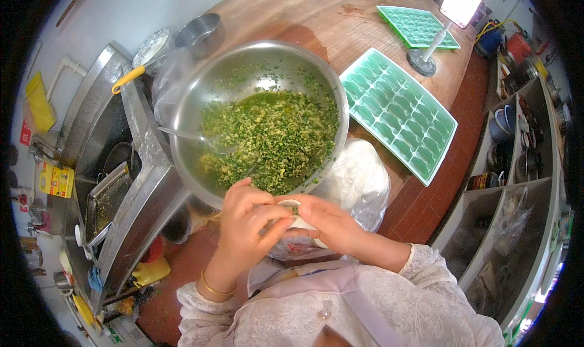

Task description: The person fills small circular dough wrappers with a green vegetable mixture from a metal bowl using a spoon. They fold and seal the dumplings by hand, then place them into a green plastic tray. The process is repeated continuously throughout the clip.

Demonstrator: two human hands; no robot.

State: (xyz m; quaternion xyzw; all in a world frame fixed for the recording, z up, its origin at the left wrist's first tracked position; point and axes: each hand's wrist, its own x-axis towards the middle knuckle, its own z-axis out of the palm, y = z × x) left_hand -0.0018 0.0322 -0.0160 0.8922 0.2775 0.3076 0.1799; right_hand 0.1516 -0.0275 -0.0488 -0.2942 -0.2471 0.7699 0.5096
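My left hand and my right hand meet just below the near rim of a large stainless steel bowl. Between their fingers they pinch a thin white dough wrapper, with a little green filling showing inside its fold. My fingers hide part of the wrapper. Chopped green and pale yellow filling heaps in the bowl, with greenish liquid at its far side. A spoon leans in the filling, handle over the left rim. Right of the bowl, a clear plastic bag holds something white.
A green compartment tray lies right of the bowl on the wooden table; another tray lies behind it. A phone stands on a round-based holder. A metal sink unit is left, shelves right.
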